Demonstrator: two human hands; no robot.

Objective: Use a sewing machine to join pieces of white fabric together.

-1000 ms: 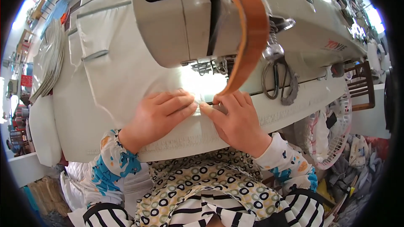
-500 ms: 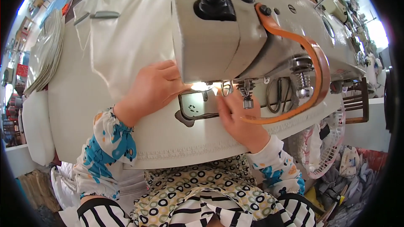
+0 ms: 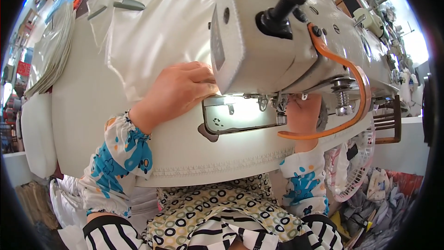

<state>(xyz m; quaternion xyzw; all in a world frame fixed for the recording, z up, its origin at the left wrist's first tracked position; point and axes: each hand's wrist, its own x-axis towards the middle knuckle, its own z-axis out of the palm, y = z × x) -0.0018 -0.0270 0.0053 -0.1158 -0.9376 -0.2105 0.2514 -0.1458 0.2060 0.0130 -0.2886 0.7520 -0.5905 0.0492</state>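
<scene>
My left hand (image 3: 178, 92) rests at the lower edge of a shiny white cloth (image 3: 155, 23), against the left side of a sewing machine head (image 3: 259, 51). Its fingers are bent and pressed together on the cloth, with the tips partly hidden by the machine. My right hand (image 3: 303, 118) reaches in behind the machine's front fittings; its fingers are hidden there. Between the hands, a bright lamp lights the metal needle plate (image 3: 240, 118). An orange curved lever (image 3: 356, 71) arches in front of the right hand.
A grey clip (image 3: 129, 4) lies on the cloth. Stacked white pieces (image 3: 53, 55) hang at the table's left. A printed ruler (image 3: 222, 166) runs along the front edge. At right are a pink-rimmed basket (image 3: 358, 171) and a heap of grey cloth (image 3: 388, 203).
My right hand has moved right, away from the needle area to behind the fittings. The left hand stays at the cloth beside the machine. The whole view has shifted slightly.
</scene>
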